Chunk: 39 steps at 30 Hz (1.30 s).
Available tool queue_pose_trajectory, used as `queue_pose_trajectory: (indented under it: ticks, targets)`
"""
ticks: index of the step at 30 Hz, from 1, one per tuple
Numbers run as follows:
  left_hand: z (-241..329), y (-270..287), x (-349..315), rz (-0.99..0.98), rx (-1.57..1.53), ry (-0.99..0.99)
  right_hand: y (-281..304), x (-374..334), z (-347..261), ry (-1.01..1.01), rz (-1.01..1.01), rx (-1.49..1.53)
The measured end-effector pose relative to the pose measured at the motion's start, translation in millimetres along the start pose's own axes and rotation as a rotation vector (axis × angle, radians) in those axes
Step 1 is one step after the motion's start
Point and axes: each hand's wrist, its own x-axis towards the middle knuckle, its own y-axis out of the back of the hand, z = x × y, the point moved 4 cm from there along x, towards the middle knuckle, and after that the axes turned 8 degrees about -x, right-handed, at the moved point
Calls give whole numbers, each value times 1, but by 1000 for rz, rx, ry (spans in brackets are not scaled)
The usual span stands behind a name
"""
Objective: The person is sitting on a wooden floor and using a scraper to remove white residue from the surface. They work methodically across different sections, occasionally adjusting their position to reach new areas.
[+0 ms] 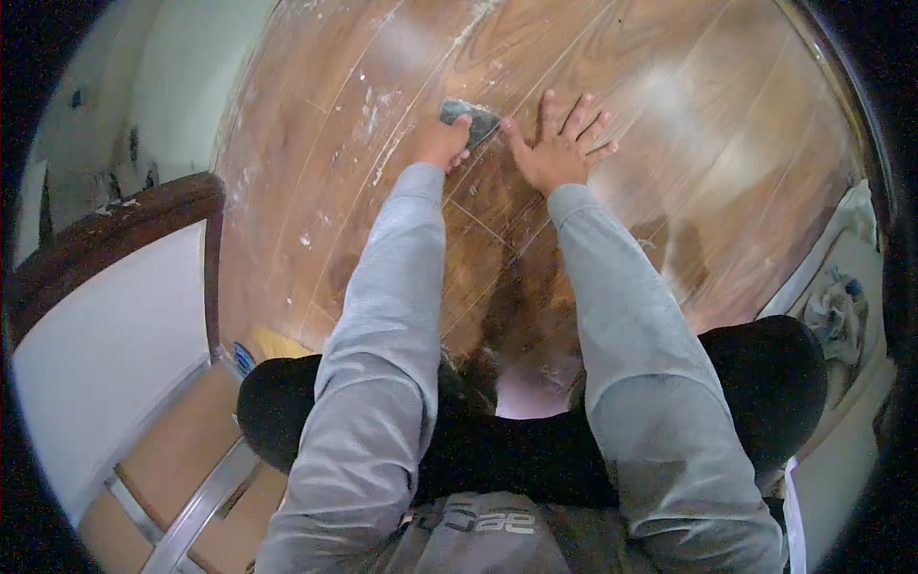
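Observation:
My left hand [443, 143] is closed on a flat dark grey rectangular piece [484, 125] with a pale, crusted far edge. It could be a scraper blade or a pad; I cannot tell which. The piece rests low against the wood-plank floor [497, 57]. To its right, my right hand [559, 153] lies palm down on the planks with its fingers spread. The right thumb tip comes close to the piece's right corner, and I cannot tell if they touch. White flecks and smears [380, 110] mark the floor left of the left hand.
A dark brown wooden frame [212, 268] with a white panel [115, 364] stands at the left, beside a metal-railed brown item [201, 507]. Pale crumpled material [837, 320] lies at the right edge. My black-clad knees [765, 383] are bent on both sides.

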Motion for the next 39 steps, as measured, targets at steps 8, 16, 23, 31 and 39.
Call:
queue_pose_trajectory:
  ticks: [8,16,23,31,39]
  targets:
    - [-18,10,-2,-32,104,-36,2,3,1,-19,-4,22]
    - [-25,-2,-9,8,81,-76,2,2,3,-18,-39,12]
    - [-13,-16,-24,-32,68,-17,2,0,5,-35,-45,44]
    - [-1,-7,-22,20,179,-41,6,1,-2,-33,8,19]
    - [-27,-15,4,43,139,-102,4,3,-1,-30,-28,6]
